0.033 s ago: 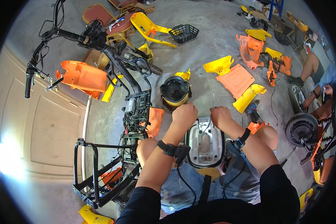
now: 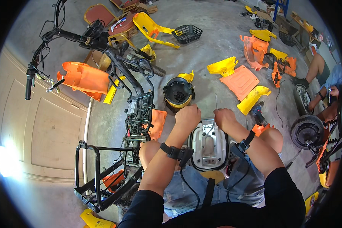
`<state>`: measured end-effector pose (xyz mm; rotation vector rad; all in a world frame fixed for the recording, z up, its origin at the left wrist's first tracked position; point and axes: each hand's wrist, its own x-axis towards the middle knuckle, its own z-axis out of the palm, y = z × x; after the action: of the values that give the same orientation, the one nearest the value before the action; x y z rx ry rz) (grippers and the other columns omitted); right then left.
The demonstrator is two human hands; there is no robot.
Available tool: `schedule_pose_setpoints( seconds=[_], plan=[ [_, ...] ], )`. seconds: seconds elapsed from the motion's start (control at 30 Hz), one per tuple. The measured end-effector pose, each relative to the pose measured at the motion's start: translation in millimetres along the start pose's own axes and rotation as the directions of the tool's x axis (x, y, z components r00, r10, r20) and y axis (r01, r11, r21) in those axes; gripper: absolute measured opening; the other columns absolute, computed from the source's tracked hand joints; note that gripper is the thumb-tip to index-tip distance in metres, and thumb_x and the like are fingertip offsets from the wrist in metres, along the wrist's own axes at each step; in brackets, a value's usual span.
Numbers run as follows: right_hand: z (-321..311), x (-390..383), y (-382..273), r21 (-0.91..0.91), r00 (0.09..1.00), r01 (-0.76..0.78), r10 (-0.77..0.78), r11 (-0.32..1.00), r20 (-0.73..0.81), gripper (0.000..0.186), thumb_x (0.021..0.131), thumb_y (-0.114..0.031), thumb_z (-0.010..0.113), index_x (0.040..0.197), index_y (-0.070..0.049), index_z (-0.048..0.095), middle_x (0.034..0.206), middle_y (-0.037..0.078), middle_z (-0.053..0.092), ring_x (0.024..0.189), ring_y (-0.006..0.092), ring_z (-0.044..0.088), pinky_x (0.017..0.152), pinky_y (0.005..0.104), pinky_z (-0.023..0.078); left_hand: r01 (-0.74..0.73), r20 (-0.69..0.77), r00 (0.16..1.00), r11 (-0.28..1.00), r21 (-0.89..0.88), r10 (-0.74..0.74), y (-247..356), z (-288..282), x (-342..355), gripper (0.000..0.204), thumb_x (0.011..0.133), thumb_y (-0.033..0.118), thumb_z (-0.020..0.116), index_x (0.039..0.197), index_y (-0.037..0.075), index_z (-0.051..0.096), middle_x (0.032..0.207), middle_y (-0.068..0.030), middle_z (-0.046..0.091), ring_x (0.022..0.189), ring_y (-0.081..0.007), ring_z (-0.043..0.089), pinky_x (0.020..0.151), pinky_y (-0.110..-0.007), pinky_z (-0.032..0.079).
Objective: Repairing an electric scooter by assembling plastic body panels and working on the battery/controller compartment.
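Note:
My right hand (image 2: 225, 119) is closed around a thin pale rod (image 2: 216, 102) that sticks up past the fingers; its other end is hidden. My left hand (image 2: 187, 116) is curled closed beside the round yellow-and-black container (image 2: 178, 99), and whatever its fingers may hold is hidden. Small black pieces (image 2: 178, 96) lie inside that container. Below and between both hands rests a grey metal pan with a black rim (image 2: 207, 161), like the underside of a scooter seat, in front of my knees.
A stripped black scooter frame (image 2: 134, 84) stands on my left. Orange and yellow body panels, among them a flat orange panel (image 2: 239, 82), lie on the floor ahead. A power drill (image 2: 258, 114) is by my right knee. Another person (image 2: 332, 81) sits at the far right near a wheel (image 2: 307, 132).

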<state>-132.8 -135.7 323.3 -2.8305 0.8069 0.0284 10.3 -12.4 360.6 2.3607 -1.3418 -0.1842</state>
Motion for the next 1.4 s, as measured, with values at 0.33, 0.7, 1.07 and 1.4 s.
schedule_pose_setpoints(
  seconds=[0.33, 0.7, 1.07, 1.4],
  plan=[
    [-4.7, -4.8, 3.1, 0.078, 0.99, 0.134, -0.129, 0.988, -0.063, 0.023, 0.076, -0.006, 0.06, 0.095, -0.009, 0.072, 0.103, 0.011, 0.069, 0.108, 0.028, 0.059, 0.097, 0.0452, 0.038, 0.01, 0.02, 1.0, 1.0, -0.01, -0.009, 1.8, -2.6, -0.6, 0.028, 0.088, 0.029, 0.054, 0.084, 0.003, 0.063, 0.077, -0.0218, 0.065, 0.074, -0.041, 0.064, 0.068, -0.051, 0.05],
    [7.7, 0.2, 8.5, 0.043, 0.989, 0.142, -0.143, 0.989, 0.025, 0.016, 0.079, -0.008, 0.057, 0.09, -0.008, 0.068, 0.105, 0.015, 0.064, 0.096, 0.0348, 0.062, 0.083, 0.0459, 0.048, 0.004, -0.002, 1.0, 1.0, -0.007, -0.004, -0.8, -0.4, -0.5, 0.027, 0.088, 0.029, 0.056, 0.083, 0.003, 0.062, 0.076, -0.0214, 0.065, 0.073, -0.0413, 0.064, 0.067, -0.051, 0.05],
    [-2.3, -3.4, 2.6, 0.3, 0.979, 0.204, -0.194, 0.932, -0.063, 0.025, 0.081, 0.0, 0.051, 0.105, -0.002, 0.059, 0.104, 0.022, 0.063, 0.096, 0.0399, 0.062, 0.082, 0.0463, 0.05, 0.027, 0.024, 0.999, 0.999, -0.021, -0.027, 2.2, -4.8, -1.5, 0.028, 0.089, 0.029, 0.054, 0.085, 0.003, 0.062, 0.079, -0.0219, 0.065, 0.075, -0.0414, 0.064, 0.069, -0.052, 0.05],
    [2.5, -1.8, 14.0, 0.026, 0.892, 0.389, -0.37, 0.921, -0.26, 0.021, 0.072, -0.006, 0.061, 0.09, -0.007, 0.072, 0.122, 0.02, 0.058, 0.115, 0.0353, 0.053, 0.089, 0.0457, 0.045, 0.025, 0.038, 0.999, 1.0, -0.007, -0.025, 1.9, -5.5, -1.6, 0.028, 0.089, 0.029, 0.054, 0.084, 0.003, 0.063, 0.078, -0.0213, 0.065, 0.075, -0.0412, 0.064, 0.069, -0.051, 0.05]
  ],
)
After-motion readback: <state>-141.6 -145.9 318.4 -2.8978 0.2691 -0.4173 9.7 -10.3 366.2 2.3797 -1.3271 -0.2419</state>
